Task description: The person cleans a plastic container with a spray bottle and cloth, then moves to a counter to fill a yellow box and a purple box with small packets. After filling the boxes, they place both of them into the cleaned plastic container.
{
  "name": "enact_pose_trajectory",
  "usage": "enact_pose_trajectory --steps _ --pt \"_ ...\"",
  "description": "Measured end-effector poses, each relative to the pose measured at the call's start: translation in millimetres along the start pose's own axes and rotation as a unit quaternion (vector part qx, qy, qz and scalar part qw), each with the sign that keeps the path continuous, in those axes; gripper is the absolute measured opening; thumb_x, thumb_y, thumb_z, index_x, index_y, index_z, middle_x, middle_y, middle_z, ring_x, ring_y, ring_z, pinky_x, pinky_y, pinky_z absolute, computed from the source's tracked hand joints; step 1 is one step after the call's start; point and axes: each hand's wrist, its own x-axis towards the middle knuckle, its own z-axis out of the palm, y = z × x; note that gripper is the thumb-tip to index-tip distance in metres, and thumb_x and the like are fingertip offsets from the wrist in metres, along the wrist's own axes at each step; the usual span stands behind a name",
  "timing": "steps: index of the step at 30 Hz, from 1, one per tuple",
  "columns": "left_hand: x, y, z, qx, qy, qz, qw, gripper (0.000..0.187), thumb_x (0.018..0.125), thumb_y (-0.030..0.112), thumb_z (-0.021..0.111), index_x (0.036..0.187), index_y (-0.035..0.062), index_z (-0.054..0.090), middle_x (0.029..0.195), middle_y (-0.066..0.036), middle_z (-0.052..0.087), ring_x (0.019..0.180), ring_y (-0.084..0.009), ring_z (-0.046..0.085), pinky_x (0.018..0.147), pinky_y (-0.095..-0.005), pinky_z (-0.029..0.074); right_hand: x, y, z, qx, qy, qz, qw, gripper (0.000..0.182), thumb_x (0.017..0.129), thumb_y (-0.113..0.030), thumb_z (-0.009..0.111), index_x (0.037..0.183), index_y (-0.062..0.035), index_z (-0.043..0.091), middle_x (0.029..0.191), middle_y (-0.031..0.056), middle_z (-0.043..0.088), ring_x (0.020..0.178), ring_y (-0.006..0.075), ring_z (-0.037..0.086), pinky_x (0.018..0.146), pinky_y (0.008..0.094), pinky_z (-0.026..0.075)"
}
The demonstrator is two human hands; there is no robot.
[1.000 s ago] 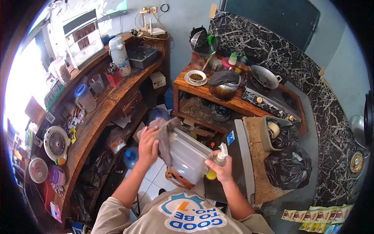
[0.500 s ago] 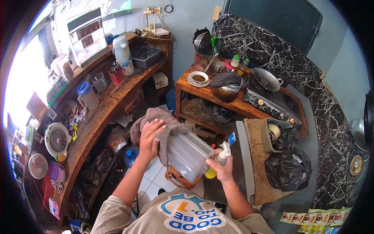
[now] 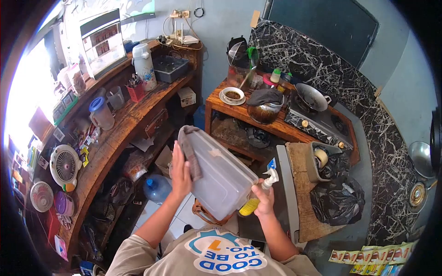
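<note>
A clear plastic container [image 3: 218, 170] is held tilted in front of the torso. My left hand [image 3: 181, 172] presses flat against its left side, fingers stretched out, over a grey-brown cloth [image 3: 189, 149] that drapes down that side. At the container's lower right corner, my right hand [image 3: 263, 198] is closed round a spray bottle [image 3: 270, 178] with a white nozzle, its thumb by the container's edge. Just left of this hand, the bottle's yellow lower part [image 3: 249, 207] shows.
A curved wooden counter [image 3: 124, 115] with jugs and fans runs along the left. Ahead, a wooden table [image 3: 216, 97] bears a bowl, a pot and a stove [image 3: 322, 120]. A black plastic bag [image 3: 338, 202] lies at right. A blue water bottle [image 3: 156, 188] stands below.
The container has turned, showing a broad face. The cloth, earlier bunched over its top and left, now hangs narrowly along the left side. My left hand has turned upright beside it.
</note>
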Motion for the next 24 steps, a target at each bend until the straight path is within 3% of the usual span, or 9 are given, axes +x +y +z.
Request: enact_pose_trajectory --steps 4,6,7,9,10,13,18,20,24 --pt "-41.9 6.2 24.3 -0.037 -0.09 0.016 0.995 0.064 0.103 0.013 0.046 0.158 -0.0063 0.02 0.167 -0.024 0.017 0.156 -0.0426 0.011 0.125 -0.0471 0.013 1.7 -1.1 -1.8 -0.001 0.002 -0.006 1.0 0.025 0.089 -0.01 0.071 0.111 -0.0054 0.061 0.104 0.006 0.067 0.095 0.0173 0.065 0.086 0.0346 0.053" --pt "-65.2 10.9 34.4 -0.029 -0.109 0.078 0.991 0.065 0.099 0.015 0.055 0.154 -0.0095 0.03 0.16 -0.027 0.03 0.148 -0.0465 0.029 0.12 -0.0522 0.026 8.1 -4.7 -7.6 -0.034 0.0 -0.037 0.999 0.024 0.089 -0.01 0.07 0.11 -0.0051 0.061 0.104 0.0068 0.067 0.095 0.0174 0.065 0.086 0.0348 0.052" --pt "-70.3 18.3 34.8 -0.031 -0.108 0.08 0.99 0.065 0.099 0.015 0.055 0.154 -0.0095 0.03 0.16 -0.027 0.03 0.148 -0.0465 0.029 0.12 -0.0522 0.026 11.6 -8.0 -8.9 -0.066 -0.002 -0.067 0.996 0.023 0.089 -0.011 0.069 0.109 -0.0048 0.061 0.103 0.0075 0.066 0.094 0.0175 0.064 0.086 0.0349 0.052" --pt "-76.5 34.7 30.3 0.012 -0.147 0.167 0.975 0.057 0.092 0.021 0.069 0.142 -0.0008 0.054 0.138 -0.019 0.056 0.114 -0.0362 0.056 0.1 -0.0492 0.042 13.4 -18.7 -4.7 -0.044 0.009 -0.067 0.997 0.019 0.089 -0.009 0.07 0.106 -0.0048 0.062 0.101 0.0053 0.066 0.093 0.0153 0.063 0.085 0.0328 0.05" --pt "-71.1 45.4 24.6 0.01 -0.148 0.168 0.975 0.057 0.092 0.021 0.069 0.142 -0.0008 0.054 0.138 -0.019 0.056 0.114 -0.0362 0.056 0.1 -0.0492 0.042 12.1 -24.9 -1.0 -0.022 0.02 -0.063 0.998 0.016 0.089 -0.008 0.07 0.102 -0.0048 0.062 0.098 0.0031 0.066 0.091 0.0131 0.062 0.083 0.0307 0.048" --pt "-43.3 65.6 9.7 0.077 -0.09 0.343 0.932 0.041 0.073 0.043 0.085 0.111 0.0279 0.076 0.089 0.011 0.068 0.073 -0.013 0.053 0.073 -0.0336 0.037 9.7 -35.6 7.7 0.003 0.027 -0.048 0.998 0.02 0.089 -0.013 0.07 0.104 -0.0041 0.062 0.097 0.0033 0.065 0.091 0.0137 0.062 0.083 0.0311 0.049" --pt "26.7 83.3 -19.6 0.092 -0.107 0.389 0.91 0.061 0.075 0.061 0.078 0.122 0.0236 0.072 0.102 0.007 0.071 0.08 -0.015 0.056 0.077 -0.0353 0.038 4.3 -34.7 9.1 -0.017 0.01 -0.037 0.999 0.031 0.086 -0.019 0.074 0.109 -0.0036 0.062 0.099 0.0035 0.065 0.089 0.0136 0.062 0.083 0.0301 0.048" --pt "61.5 106.2 -35.0 0.099 -0.179 0.339 0.918 0.074 0.077 0.065 0.075 0.131 0.0149 0.065 0.11 0.0 0.068 0.093 -0.0208 0.06 0.084 -0.0396 0.039 2.8 -32.4 8.7 -0.149 -0.029 -0.051 0.987 0.032 0.081 -0.014 0.078 0.106 -0.0033 0.062 0.099 0.0025 0.064 0.089 0.0135 0.061 0.082 0.0288 0.047" --pt "68.0 95.1 -21.8 0.044 -0.279 0.325 0.903 0.076 0.079 0.066 0.072 0.127 0.0078 0.062 0.114 -0.006 0.065 0.105 -0.0276 0.06 0.088 -0.0444 0.04 6.3 -42.5 22.4 -0.282 -0.129 -0.048 0.949 0.027 0.076 -0.009 0.083 0.095 -0.0016 0.066 0.089 0.0024 0.067 0.083 0.011 0.062 0.076 0.0277 0.048"
